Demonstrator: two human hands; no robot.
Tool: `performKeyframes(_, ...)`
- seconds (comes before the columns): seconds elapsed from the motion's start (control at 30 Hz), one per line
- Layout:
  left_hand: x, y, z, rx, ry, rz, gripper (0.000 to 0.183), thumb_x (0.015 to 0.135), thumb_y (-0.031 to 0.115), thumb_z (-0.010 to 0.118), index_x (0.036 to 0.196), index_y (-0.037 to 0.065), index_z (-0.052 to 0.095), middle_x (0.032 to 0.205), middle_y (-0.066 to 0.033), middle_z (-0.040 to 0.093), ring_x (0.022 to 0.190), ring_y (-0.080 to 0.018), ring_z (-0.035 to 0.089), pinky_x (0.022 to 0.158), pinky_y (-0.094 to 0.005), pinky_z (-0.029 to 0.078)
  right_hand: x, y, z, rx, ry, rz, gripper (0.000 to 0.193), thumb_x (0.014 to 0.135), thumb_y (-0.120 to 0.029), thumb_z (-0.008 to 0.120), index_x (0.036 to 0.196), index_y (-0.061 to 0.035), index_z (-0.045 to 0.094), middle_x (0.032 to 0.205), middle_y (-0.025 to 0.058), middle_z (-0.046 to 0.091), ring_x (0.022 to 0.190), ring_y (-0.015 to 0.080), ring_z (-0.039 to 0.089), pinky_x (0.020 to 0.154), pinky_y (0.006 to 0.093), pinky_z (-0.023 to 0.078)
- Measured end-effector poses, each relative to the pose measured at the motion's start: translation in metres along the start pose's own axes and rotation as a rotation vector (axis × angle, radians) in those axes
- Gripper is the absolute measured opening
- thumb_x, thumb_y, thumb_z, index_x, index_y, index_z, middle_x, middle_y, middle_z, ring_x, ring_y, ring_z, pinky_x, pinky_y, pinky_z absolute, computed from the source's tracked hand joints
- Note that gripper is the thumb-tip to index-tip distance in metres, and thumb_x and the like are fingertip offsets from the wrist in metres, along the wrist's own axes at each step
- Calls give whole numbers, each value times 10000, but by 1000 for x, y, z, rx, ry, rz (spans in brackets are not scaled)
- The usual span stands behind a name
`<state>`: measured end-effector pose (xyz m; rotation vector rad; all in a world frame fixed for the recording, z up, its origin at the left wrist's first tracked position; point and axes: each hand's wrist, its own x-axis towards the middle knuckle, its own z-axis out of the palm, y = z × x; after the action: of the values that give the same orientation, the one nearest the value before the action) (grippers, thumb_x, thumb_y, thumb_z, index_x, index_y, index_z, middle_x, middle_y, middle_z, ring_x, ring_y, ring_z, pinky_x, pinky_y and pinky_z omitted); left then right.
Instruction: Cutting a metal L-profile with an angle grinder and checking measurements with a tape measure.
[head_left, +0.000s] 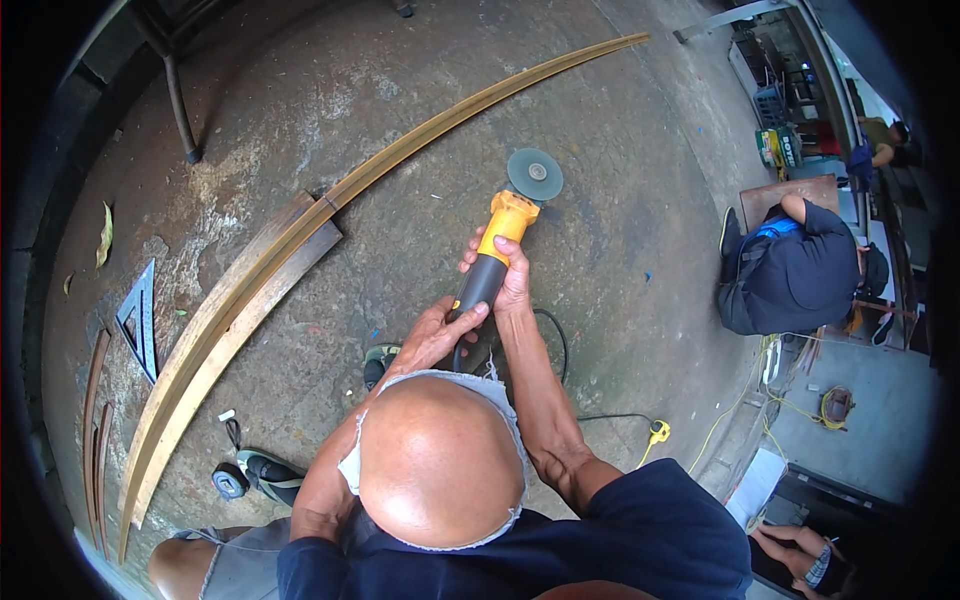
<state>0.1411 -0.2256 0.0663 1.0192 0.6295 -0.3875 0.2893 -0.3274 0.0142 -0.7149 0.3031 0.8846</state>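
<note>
A yellow and dark grey angle grinder with a round greenish disc points away from me, above the concrete floor. My right hand wraps round the middle of its body. Lower down, my left hand closes on the dark rear end, thumb along the top. The disc touches nothing that I can see. To the left of the grinder lies a long, rusty-brown metal angle bar, resting on a wooden plank. My bare knee, framed by torn grey denim, hides part of my forearms.
A triangular speed square, thin brown strips and a tape measure lie at left. The black power cord meets a yellow connector at right. A person in dark clothes sits at the right; other people are further off.
</note>
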Motion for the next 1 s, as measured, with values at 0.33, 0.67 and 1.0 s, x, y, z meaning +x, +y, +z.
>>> performKeyframes(0.33, 47, -22, 9, 256, 156, 113, 790, 804, 611, 763, 1127, -97, 628, 919, -182, 685, 812, -249, 684, 696, -383, 536, 3, -6, -26, -144, 69, -5, 462, 822, -367, 714, 1116, -34, 587, 948, 134, 645, 895, 294, 651, 820, 467, 562)
performKeyframes(0.67, 40, -26, -8, 482, 136, 202, 882, 826, 677, 703, 1182, -125, 616, 1020, -328, 687, 1005, -438, 690, 863, -475, 540, -52, -47, 21, -997, 366, 340, 509, 930, -443, 706, 1115, 24, 620, 869, 182, 710, 663, 209, 683, 564, 321, 556)
performKeyframes(1.0, 5, 26, -53, 1194, 154, 298, 596, 931, 576, 620, 811, 1, 720, 769, -225, 698, 759, -431, 696, 716, -507, 558, 30, -93, 139, -1459, -48, -161, 228, 977, -159, 646, 1113, 23, 632, 945, 164, 725, 766, 168, 700, 632, 280, 557)
